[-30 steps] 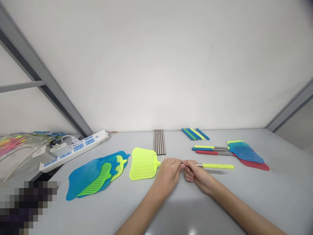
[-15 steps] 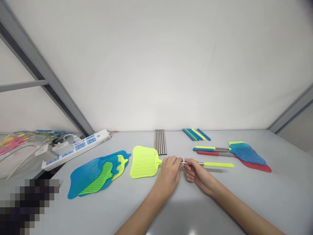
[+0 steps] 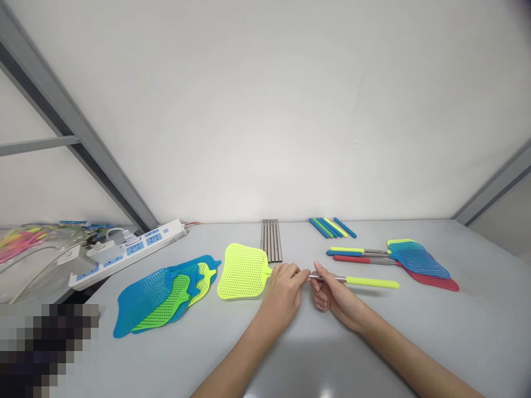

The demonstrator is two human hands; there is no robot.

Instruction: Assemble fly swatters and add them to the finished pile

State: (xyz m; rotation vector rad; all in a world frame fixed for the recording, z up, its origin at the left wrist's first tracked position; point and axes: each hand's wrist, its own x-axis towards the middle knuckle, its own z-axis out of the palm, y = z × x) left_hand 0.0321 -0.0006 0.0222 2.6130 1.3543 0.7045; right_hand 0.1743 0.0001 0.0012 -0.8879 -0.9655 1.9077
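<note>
A yellow fly swatter (image 3: 244,272) with a perforated head, a metal rod and a yellow grip (image 3: 372,282) lies crosswise in both hands, just above the table. My left hand (image 3: 286,284) is closed round the rod near the neck of the head. Closer to the grip, my right hand (image 3: 329,287) pinches the metal rod between thumb and fingers. Left of the swatter lies an overlapping pile of loose blue, green and yellow swatter heads (image 3: 143,296). Several bare metal rods (image 3: 271,241) lie side by side beyond my left hand.
Several coloured grip sleeves (image 3: 332,228) lie near the wall. Swatters (image 3: 421,260) with heads and grips attached are stacked at the right. A white power strip (image 3: 135,251) with plugs and cables runs along the left edge, beside bagged colourful items (image 3: 31,237).
The swatter's head has shifted slightly left and its grip slightly right. My left hand has moved a little left along with the head; my right hand has hardly moved.
</note>
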